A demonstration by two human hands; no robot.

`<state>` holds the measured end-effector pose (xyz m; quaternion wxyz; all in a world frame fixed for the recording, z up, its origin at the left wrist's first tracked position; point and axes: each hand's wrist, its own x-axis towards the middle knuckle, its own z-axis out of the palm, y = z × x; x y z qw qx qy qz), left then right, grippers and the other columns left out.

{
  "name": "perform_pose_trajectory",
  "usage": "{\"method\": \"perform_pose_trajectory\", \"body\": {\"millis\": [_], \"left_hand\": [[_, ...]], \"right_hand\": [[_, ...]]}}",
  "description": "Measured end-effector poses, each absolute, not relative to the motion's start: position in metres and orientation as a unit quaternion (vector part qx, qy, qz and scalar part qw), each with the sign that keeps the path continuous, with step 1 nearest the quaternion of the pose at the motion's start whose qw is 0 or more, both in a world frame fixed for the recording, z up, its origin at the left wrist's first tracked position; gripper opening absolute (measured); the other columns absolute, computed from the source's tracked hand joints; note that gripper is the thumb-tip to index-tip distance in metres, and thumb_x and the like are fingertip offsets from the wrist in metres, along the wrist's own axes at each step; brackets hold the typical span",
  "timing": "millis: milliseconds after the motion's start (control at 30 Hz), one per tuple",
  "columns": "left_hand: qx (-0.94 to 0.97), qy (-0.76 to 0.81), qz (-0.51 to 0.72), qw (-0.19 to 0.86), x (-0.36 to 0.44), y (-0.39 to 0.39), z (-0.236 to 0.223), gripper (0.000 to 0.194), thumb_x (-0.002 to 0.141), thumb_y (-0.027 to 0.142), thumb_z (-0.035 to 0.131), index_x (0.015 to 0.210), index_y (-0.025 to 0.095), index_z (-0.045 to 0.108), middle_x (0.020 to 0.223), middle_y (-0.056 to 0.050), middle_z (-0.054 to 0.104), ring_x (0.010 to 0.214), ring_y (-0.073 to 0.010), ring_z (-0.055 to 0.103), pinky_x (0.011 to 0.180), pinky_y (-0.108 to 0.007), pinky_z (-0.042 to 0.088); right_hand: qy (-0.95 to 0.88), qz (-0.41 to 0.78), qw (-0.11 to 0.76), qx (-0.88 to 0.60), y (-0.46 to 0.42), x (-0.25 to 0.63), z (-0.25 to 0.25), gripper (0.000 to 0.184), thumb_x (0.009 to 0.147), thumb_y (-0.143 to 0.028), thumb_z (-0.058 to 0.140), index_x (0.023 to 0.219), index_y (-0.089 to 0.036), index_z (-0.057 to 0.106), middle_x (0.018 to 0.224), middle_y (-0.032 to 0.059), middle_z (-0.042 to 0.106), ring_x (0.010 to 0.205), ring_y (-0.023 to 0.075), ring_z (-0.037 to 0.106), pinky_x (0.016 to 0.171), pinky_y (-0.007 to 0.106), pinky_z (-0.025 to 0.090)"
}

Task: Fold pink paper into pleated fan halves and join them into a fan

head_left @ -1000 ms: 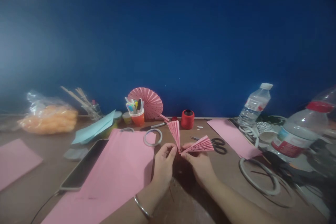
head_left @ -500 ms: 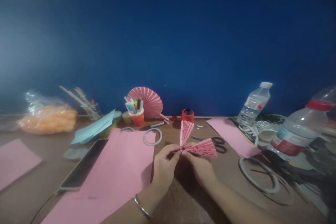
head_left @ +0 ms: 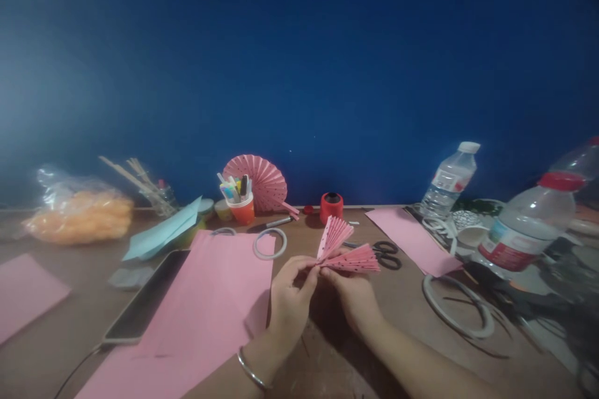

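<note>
Between my two hands is a pleated pink paper fan (head_left: 353, 259) with dark dots, its two wings spread apart in a V that opens to the right. My left hand (head_left: 292, 290) pinches the narrow gathered point between thumb and fingers. My right hand (head_left: 354, 299) is closed at the lower wing, its thumb near the same point and its other fingers hidden behind the paper. Just behind the lower wing lie black-handled scissors (head_left: 388, 255), partly covered. A red glue bottle (head_left: 332, 208) stands beyond the upper wing.
Pink sheets (head_left: 219, 299) and a phone (head_left: 147, 299) lie to the left. A finished round pink fan (head_left: 264, 181) leans behind a cup of pens (head_left: 241, 209). Plastic bottles (head_left: 519, 230) and wire coils (head_left: 461, 308) crowd the right side. A blue wall (head_left: 299, 75) rises behind.
The upper wing of the pleated fan has tilted to the right, so the gap between the wings is narrower. Both hands keep their hold. The whole view has shifted slightly.
</note>
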<state>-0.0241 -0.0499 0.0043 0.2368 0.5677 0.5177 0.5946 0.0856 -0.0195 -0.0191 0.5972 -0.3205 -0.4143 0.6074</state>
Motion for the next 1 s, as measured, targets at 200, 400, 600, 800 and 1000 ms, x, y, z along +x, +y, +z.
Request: {"method": "perform_pose_trajectory", "body": {"millis": [200, 400, 600, 800, 1000], "left_hand": [[0.597, 0.524, 0.58, 0.182, -0.029, -0.048, 0.004, 0.008, 0.073, 0.021, 0.055, 0.075, 0.018, 0.061, 0.08, -0.004, 0.061, 0.077, -0.0154, 0.056, 0.071, -0.025, 0.043], [0.614, 0.51, 0.578, 0.17, -0.031, -0.046, 0.004, 0.007, 0.073, 0.018, 0.054, 0.075, 0.018, 0.061, 0.08, -0.003, 0.06, 0.078, -0.0152, 0.056, 0.073, -0.025, 0.043], [0.634, 0.504, 0.564, 0.16, -0.031, -0.046, 0.003, 0.008, 0.074, 0.017, 0.051, 0.076, 0.018, 0.059, 0.081, -0.004, 0.06, 0.079, -0.0153, 0.055, 0.073, -0.026, 0.043], [0.654, 0.494, 0.552, 0.149, -0.032, -0.044, -0.001, 0.008, 0.073, 0.014, 0.05, 0.076, 0.017, 0.057, 0.082, -0.004, 0.058, 0.08, -0.015, 0.055, 0.073, -0.027, 0.044], [0.628, 0.485, 0.559, 0.24, -0.03, -0.041, -0.008, 0.004, 0.072, 0.014, 0.05, 0.072, 0.016, 0.053, 0.09, -0.005, 0.057, 0.083, -0.0147, 0.057, 0.07, -0.025, 0.047]], "right_hand": [[-0.377, 0.66, 0.58, -0.293, -0.026, 0.082, -0.015, 0.021, 0.062, -0.022, 0.068, 0.081, -0.013, 0.066, 0.081, 0.007, 0.067, 0.074, 0.0213, 0.06, 0.073, 0.037, 0.046], [-0.347, 0.67, 0.592, -0.284, -0.031, 0.08, -0.008, 0.021, 0.064, -0.023, 0.067, 0.083, -0.013, 0.064, 0.08, 0.0065, 0.067, 0.072, 0.0196, 0.059, 0.07, 0.034, 0.046], [-0.337, 0.669, 0.595, -0.291, -0.031, 0.079, -0.009, 0.022, 0.065, -0.023, 0.067, 0.083, -0.013, 0.064, 0.079, 0.0064, 0.067, 0.072, 0.0194, 0.06, 0.072, 0.034, 0.046], [-0.339, 0.662, 0.589, -0.316, -0.03, 0.08, -0.012, 0.019, 0.064, -0.023, 0.068, 0.078, -0.011, 0.065, 0.071, 0.0063, 0.066, 0.065, 0.018, 0.059, 0.065, 0.032, 0.047], [-0.311, 0.652, 0.616, -0.314, -0.028, 0.079, -0.011, 0.023, 0.061, -0.023, 0.07, 0.08, -0.013, 0.062, 0.074, 0.0056, 0.066, 0.065, 0.0181, 0.06, 0.064, 0.032, 0.047]]}}
